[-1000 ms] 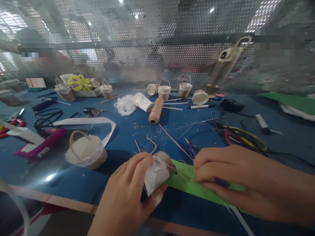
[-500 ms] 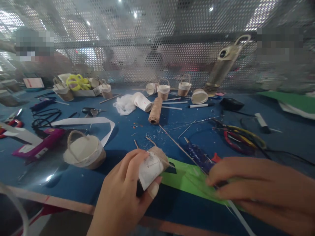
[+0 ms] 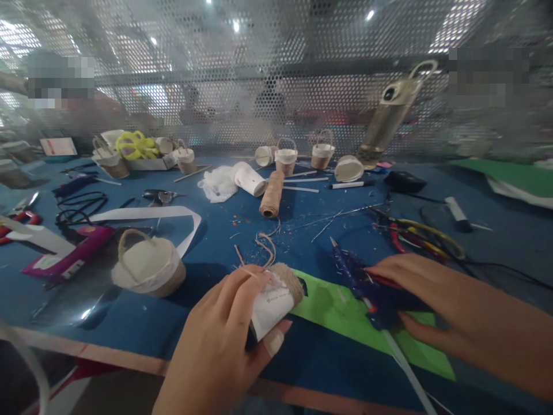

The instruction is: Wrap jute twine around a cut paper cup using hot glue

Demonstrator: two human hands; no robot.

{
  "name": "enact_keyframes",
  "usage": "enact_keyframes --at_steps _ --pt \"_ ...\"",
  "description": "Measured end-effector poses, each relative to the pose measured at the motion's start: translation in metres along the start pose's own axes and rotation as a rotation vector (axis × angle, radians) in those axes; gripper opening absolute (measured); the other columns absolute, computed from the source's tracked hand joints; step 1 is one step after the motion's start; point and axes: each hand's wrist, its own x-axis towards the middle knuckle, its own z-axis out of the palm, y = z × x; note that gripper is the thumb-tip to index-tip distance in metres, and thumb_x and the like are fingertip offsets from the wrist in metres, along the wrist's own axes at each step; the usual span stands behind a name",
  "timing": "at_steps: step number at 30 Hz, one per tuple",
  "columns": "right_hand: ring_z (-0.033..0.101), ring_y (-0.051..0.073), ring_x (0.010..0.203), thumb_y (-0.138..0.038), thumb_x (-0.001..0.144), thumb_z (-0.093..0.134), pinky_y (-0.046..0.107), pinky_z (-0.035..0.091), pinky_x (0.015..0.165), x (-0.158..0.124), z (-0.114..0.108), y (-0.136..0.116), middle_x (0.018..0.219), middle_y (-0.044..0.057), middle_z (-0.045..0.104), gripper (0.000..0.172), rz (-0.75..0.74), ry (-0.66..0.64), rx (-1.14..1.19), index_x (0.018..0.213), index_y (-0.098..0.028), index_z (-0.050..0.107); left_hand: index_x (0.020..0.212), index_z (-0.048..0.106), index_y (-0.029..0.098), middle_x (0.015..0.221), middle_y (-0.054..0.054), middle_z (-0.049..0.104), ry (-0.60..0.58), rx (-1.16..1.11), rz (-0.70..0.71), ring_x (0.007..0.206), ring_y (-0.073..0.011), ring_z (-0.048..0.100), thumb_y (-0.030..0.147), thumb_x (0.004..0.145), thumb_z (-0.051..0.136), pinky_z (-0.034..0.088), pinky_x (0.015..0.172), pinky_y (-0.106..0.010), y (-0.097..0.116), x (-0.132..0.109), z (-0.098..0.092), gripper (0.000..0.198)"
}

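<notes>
My left hand (image 3: pixel 216 334) is wrapped round a small white paper cup (image 3: pixel 272 305) lying on its side, with twine (image 3: pixel 290 280) wound about its far end. Loose twine ends (image 3: pixel 268 245) curl on the table just beyond the cup. On the right, my right hand (image 3: pixel 453 317) has its fingers round the handle of a dark blue hot glue gun (image 3: pixel 352 274), whose nozzle points away and left. A white glue stick (image 3: pixel 401 360) sticks out of the gun's back. Under both lies a bright green strip (image 3: pixel 332 308).
A twine spool (image 3: pixel 272 196) lies mid-table before several small twine-handled baskets. One basket (image 3: pixel 149 262) stands left of my left hand, near a purple glue gun (image 3: pixel 82 251). Red and yellow pliers (image 3: pixel 419 236) lie beyond my right hand. A bottle (image 3: pixel 386 118) stands at the back.
My right hand has moved up and closed round the blue glue gun, which has shifted slightly. The twine once stretched from the spool now lies slack. The cup has turned slightly in my left hand.
</notes>
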Motion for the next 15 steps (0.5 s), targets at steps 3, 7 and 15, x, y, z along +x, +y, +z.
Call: enact_keyframes --at_steps 3,7,15 --pt "0.074 0.033 0.113 -0.028 0.095 0.052 0.045 0.066 0.086 0.005 -0.006 -0.008 0.130 0.014 0.070 0.040 0.025 0.027 -0.028 0.134 -0.025 0.063 0.132 0.049 0.017 0.124 -0.015 0.071 0.007 0.000 0.013 0.112 -0.0315 0.073 0.037 0.102 0.058 0.067 0.088 -0.046 -0.001 -0.001 0.001 0.037" --pt "0.080 0.030 0.089 -0.030 0.094 0.051 0.038 0.062 0.054 0.005 -0.005 -0.012 0.121 0.009 0.073 0.034 0.032 0.107 -0.094 0.127 -0.028 0.058 0.131 0.050 0.017 0.124 -0.015 0.071 0.012 0.002 0.018 0.111 -0.0304 0.074 0.040 0.103 0.057 0.067 0.088 -0.044 -0.001 0.000 0.001 0.037" --pt "0.077 0.028 0.098 -0.030 0.092 0.051 0.041 0.064 0.074 0.019 -0.022 -0.009 0.115 0.005 0.074 0.027 -0.028 0.333 -0.079 0.118 -0.033 0.058 0.132 0.050 0.018 0.125 -0.015 0.072 0.021 0.016 0.003 0.112 -0.0321 0.075 0.042 0.104 0.055 0.067 0.086 -0.044 -0.001 0.000 0.001 0.038"
